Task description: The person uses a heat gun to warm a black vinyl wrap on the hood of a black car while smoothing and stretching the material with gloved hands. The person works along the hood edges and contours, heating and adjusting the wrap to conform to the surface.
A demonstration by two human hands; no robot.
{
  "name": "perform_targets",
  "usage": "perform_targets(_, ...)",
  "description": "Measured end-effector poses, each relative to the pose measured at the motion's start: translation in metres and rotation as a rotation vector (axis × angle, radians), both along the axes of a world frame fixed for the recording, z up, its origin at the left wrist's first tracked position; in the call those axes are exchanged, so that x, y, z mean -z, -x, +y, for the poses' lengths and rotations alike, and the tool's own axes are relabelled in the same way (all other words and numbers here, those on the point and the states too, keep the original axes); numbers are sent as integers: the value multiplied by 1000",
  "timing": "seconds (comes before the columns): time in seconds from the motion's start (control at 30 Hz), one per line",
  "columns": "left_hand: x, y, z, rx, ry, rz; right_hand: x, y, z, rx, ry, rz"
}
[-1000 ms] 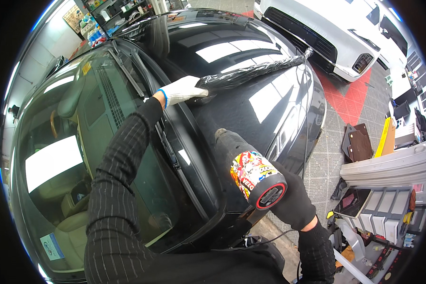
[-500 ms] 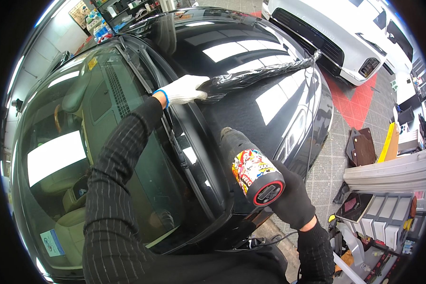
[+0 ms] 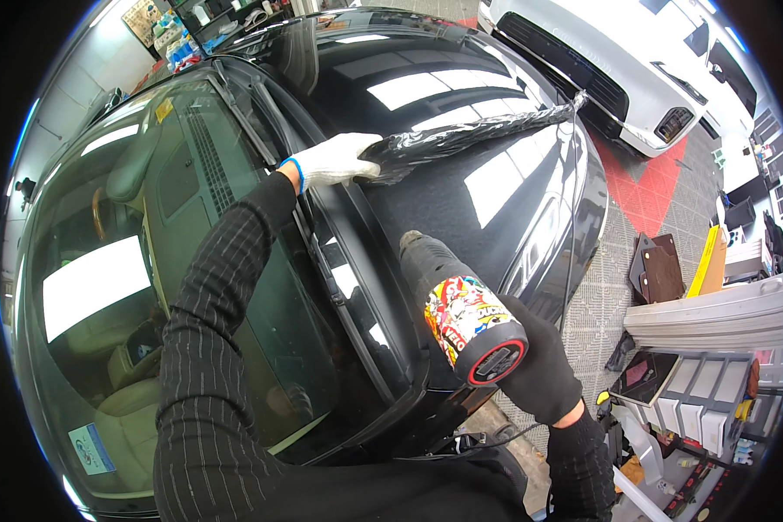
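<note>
My left hand [image 3: 335, 161], in a white knit glove with a blue cuff, is closed on the near end of a bunched strip of glossy black film [image 3: 470, 135]. The strip stretches across the black car's hood [image 3: 426, 213] to its front edge. In a black glove, my right hand [image 3: 544, 370] grips a heat gun [image 3: 465, 313] with a colourful sticker-covered body and a red ring at its rear. Its nozzle sits over the hood near the windshield base, pointing up and left toward the film. The gun's handle is hidden by the glove.
The windshield [image 3: 252, 322] and wipers lie under my left arm. A white car [image 3: 574, 61] stands close to the front of the hood. A cord [image 3: 574, 235] hangs by the fender. At right are brown panels [image 3: 661, 268] and a grey rack [image 3: 700, 391].
The view has shifted slightly. The heat gun has turned a little, with its rear end tilted lower. My left hand keeps its hold on the film.
</note>
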State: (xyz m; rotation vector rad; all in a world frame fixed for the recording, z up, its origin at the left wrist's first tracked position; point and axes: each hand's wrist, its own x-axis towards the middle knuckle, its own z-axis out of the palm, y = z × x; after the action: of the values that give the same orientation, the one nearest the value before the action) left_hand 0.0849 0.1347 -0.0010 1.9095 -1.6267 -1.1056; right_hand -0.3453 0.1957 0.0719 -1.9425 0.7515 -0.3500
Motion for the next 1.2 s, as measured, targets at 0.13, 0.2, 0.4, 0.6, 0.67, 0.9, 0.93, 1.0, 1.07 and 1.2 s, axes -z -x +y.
perform_targets(0.13, 0, 5, 6, -76, 83, 37, 3, -3, -2, -9, 9, 0)
perform_targets(0.2, -4, 5, 7, -31, 83, -39, 7, -7, -3, -13, 13, -23)
perform_targets(0.4, -8, 2, 5, 142, 169, -291, 8, -22, 4, 0, 30, -10)
perform_targets(0.6, -5, -1, 2, 152, 152, -331, -1, -41, 17, 0, 210, 58)
perform_targets(0.67, -5, -2, 1, 168, 167, -334, -1, -53, 19, 11, 257, 37)
perform_targets(0.9, 6, -8, 2, 174, 334, -240, 3, -107, 17, -83, 372, 185)
perform_targets(0.93, 7, -11, 0, 186, 267, -262, 4, -117, 18, -98, 447, 178)
perform_targets(1.0, 11, -14, -1, 193, 310, -260, 4, -132, 21, -109, 520, 263)
perform_targets(1.07, 13, -16, -2, 191, 313, -256, 2, -141, 23, -100, 545, 299)
perform_targets(1.2, 14, -17, -2, 173, 294, -236, -2, -147, 25, -113, 555, 385)
